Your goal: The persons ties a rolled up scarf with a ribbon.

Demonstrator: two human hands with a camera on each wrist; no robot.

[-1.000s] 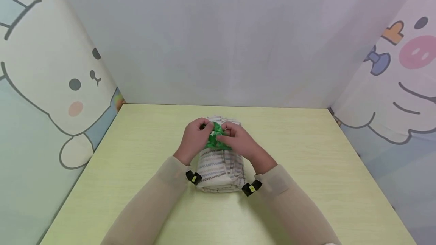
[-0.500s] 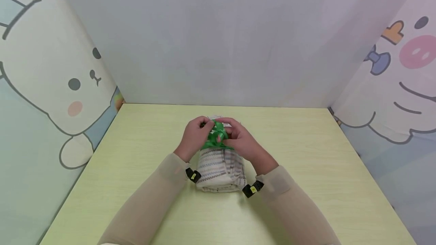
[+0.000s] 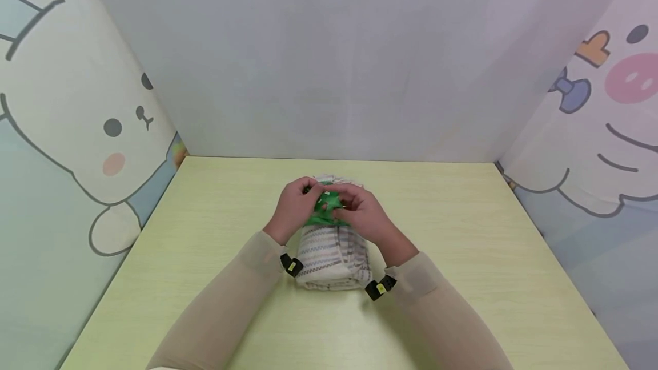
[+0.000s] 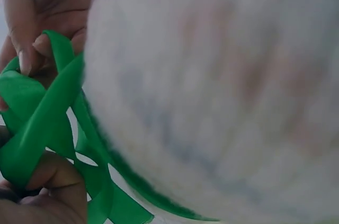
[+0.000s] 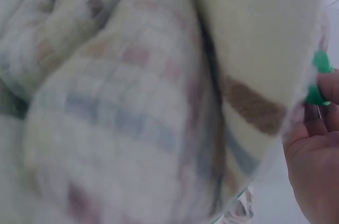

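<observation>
A folded towel [image 3: 331,256], pale with rows of coloured marks, lies on the table. Green ribbon [image 3: 325,205] runs across its far half, with loops gathered on top. My left hand [image 3: 295,209] pinches the ribbon from the left side, thumb against finger. From the right, my right hand [image 3: 366,213] holds the ribbon between thumb and fingers, its index finger stretched toward the left fingertips. Crossing loops of the ribbon [image 4: 45,113] show close up in the left wrist view. In the right wrist view the towel [image 5: 132,97] fills most of the picture and hides much of the ribbon.
The light wooden table [image 3: 452,233] extends around the towel on every side. A plain grey backdrop [image 3: 339,73] rises behind it. Cartoon-printed panels [image 3: 67,141] stand at left and right. Both wrists carry small black cameras [image 3: 292,265].
The right hand's index finger reached over the ribbon toward the left hand and has come down slightly. The ribbon loops have changed shape. Left hand and towel stay nearly in place.
</observation>
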